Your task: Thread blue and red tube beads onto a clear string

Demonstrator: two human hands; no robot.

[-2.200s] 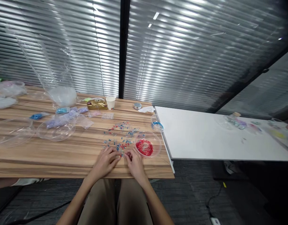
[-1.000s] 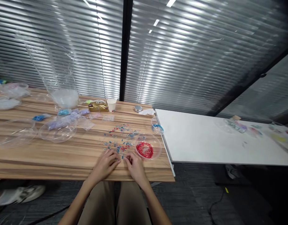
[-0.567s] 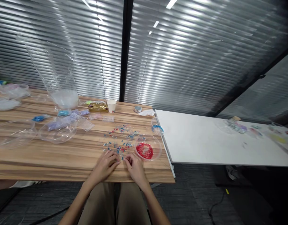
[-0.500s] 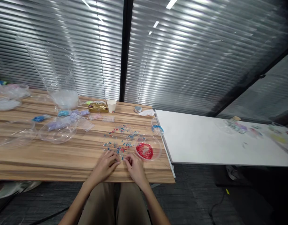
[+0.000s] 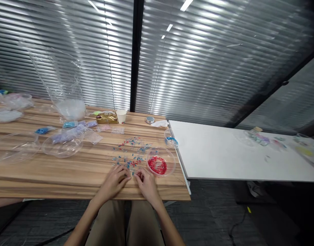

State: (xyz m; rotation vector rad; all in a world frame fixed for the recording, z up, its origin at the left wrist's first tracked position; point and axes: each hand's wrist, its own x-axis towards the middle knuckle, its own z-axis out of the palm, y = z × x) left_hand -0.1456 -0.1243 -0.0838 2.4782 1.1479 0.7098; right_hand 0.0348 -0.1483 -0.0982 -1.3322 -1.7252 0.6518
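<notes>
Many small red, blue and clear pieces [image 5: 132, 158] lie scattered on the wooden table. At their near edge rests my left hand [image 5: 117, 178], its fingers curled and closed; anything between the fingertips is too small to make out. My right hand [image 5: 145, 181] is close by on the right, thumb and fingers pressed together, and what they hold, if anything, is too small to tell. Just beyond it stands a clear round bowl [image 5: 171, 164] with red pieces inside. A smaller clear cup [image 5: 168, 132] with blue pieces sits behind, at the table's right edge.
Clear lids [image 5: 62, 152], small bags [image 5: 67, 135], a large plastic bag [image 5: 71, 108], a gold packet [image 5: 106, 118], a paper cup [image 5: 121, 117] and a round tin [image 5: 150, 120] stand left and behind. A white table [image 5: 215, 153] adjoins; a person's hand shows far right.
My hands stay in nearly the same place, with only slight finger movement. At the lower left, another person's limb under the table has shifted.
</notes>
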